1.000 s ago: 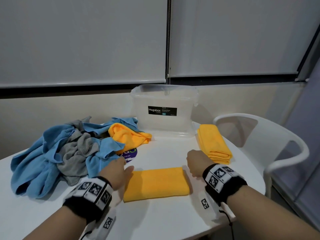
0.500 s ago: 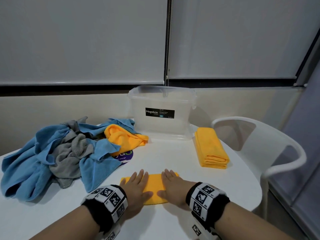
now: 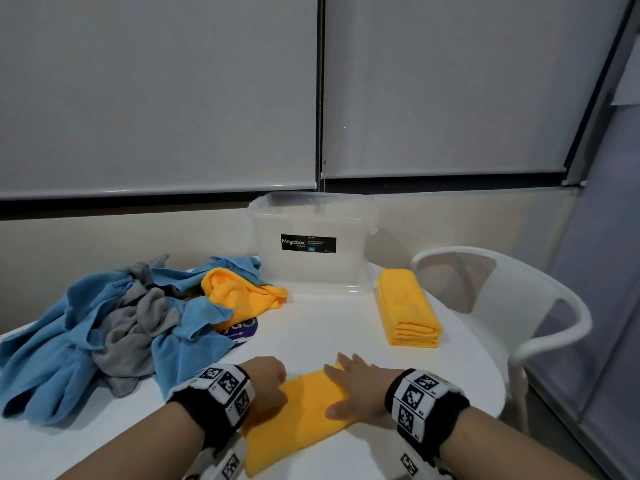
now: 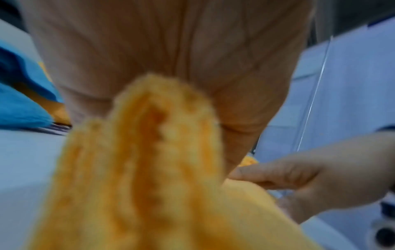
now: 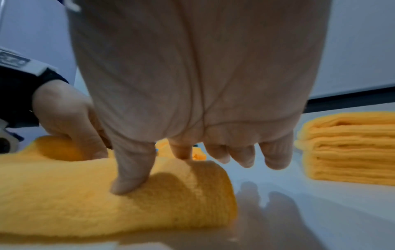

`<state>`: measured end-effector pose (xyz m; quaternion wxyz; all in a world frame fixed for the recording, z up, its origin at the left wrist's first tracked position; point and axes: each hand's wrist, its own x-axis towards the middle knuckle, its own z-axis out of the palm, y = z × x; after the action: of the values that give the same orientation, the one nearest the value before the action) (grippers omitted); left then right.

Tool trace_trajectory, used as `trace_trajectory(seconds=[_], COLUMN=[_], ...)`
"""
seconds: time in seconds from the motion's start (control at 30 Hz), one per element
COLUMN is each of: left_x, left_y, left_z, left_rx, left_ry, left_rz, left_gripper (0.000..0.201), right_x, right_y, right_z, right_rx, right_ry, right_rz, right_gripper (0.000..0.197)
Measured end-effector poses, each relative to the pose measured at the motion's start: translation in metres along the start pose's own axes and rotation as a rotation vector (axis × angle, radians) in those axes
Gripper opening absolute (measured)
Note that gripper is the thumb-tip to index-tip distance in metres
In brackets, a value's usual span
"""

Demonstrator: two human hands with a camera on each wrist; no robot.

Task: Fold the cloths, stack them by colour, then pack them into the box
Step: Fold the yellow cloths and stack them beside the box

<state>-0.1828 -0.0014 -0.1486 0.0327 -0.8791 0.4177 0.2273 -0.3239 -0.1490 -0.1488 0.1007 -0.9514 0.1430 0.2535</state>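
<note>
Loose heap: at the left of the head view lay my unfolded pile (image 3: 104,327), blue and grey cloths tangled together, with one crumpled orange cloth (image 3: 239,294) at its right edge, all waiting to be folded.

Left hand: my left hand (image 3: 266,379), low and left of centre, had its fingers curled round the left end of the orange cloth (image 3: 294,410) I was folding. The left wrist view showed that end (image 4: 149,152) bunched up and raised inside my grip, I judge so that it could be brought across for the next fold.

Cloth in hand: bright orange, fluffy, already folded to a long strip, it lay slantwise on the white surface (image 3: 311,327) at bottom centre.

Right hand: my right hand (image 3: 356,389) lay flat with straight fingers on the strip's right end, gripping nothing. Thumb and forefinger pressed down to pin it while the other fingers (image 5: 275,155) reached past the rounded fold.

Box: the clear plastic box (image 3: 311,268) stood at upper centre, apparently empty, ready for packing.

Finished stack: right of the box, the folded orange stack (image 3: 408,306) sat neat and layered, kept apart by colour.
</note>
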Motion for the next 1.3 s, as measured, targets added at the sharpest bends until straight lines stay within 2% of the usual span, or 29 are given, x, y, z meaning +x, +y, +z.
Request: trace_trajectory(seconds=[0.07, 0.13, 0.2, 0.3, 0.37, 0.47, 0.53, 0.63, 0.7, 0.77, 0.8, 0.87, 0.93, 1.13, 1.2, 1.3], left_x=[-0.004, -0.004, -0.001, 0.012, 0.026, 0.053, 0.074, 0.108, 0.132, 0.156, 0.167, 0.180, 0.185, 0.185, 0.183, 0.180], left_y=[0.009, 0.019, 0.028, 0.047, 0.067, 0.104, 0.128, 0.158, 0.170, 0.175, 0.175, 0.174, 0.172, 0.174, 0.175, 0.173], left_z=[-0.008, -0.019, -0.034, -0.059, -0.075, -0.094, -0.101, -0.103, -0.098, -0.087, -0.079, -0.064, -0.055, -0.052, -0.052, -0.048], left_rx=[-0.099, -0.143, -0.229, -0.433, -0.640, -0.883, -1.021, -1.171, -1.183, -1.031, -0.933, -0.776, -0.737, -0.803, -0.730, -0.636], left_ry=[-0.046, -0.001, 0.101, 0.302, 0.415, 0.487, 0.490, 0.468, 0.417, 0.331, 0.265, 0.165, 0.158, 0.339, 0.321, 0.241], left_rz=[0.067, 0.163, 0.250, 0.308, 0.370, 0.486, 0.544, 0.503, 0.414, 0.316, 0.273, 0.206, 0.203, 0.342, 0.308, 0.147], left_gripper=[0.036, 0.021, 0.008, 0.012, 0.011, 0.009, 0.007, 0.005, 0.018, 0.036, 0.041, 0.044, 0.046, 0.049, 0.045, 0.055], right_x=[-0.010, -0.019, -0.027, -0.033, -0.033, -0.030, -0.026, -0.019, -0.008, 0.005, 0.012, 0.023, 0.027, 0.029, 0.030, 0.029], right_y=[0.012, 0.026, 0.042, 0.069, 0.086, 0.107, 0.122, 0.145, 0.162, 0.177, 0.185, 0.194, 0.196, 0.193, 0.194, 0.192], right_z=[-0.005, -0.008, -0.011, -0.015, -0.023, -0.044, -0.061, -0.085, -0.092, -0.087, -0.080, -0.064, -0.053, -0.053, -0.051, -0.048], right_rx=[0.014, 0.112, 0.266, 0.516, 0.732, 1.156, 1.288, 1.187, 1.181, 1.124, 1.053, 0.823, 0.661, 0.652, 0.598, 0.556], right_ry=[0.042, 0.180, 0.446, 0.872, 0.978, 0.836, 0.854, 1.028, 1.043, 0.967, 0.884, 0.687, 0.582, 0.691, 0.650, 0.505], right_rz=[0.005, -0.014, -0.070, -0.034, -0.033, -0.127, -0.196, -0.182, -0.124, -0.008, 0.068, 0.218, 0.287, 0.240, 0.249, 0.308], right_gripper=[0.080, 0.076, 0.067, 0.051, 0.047, 0.046, 0.047, 0.040, 0.029, 0.025, 0.029, 0.048, 0.058, 0.064, 0.064, 0.063])
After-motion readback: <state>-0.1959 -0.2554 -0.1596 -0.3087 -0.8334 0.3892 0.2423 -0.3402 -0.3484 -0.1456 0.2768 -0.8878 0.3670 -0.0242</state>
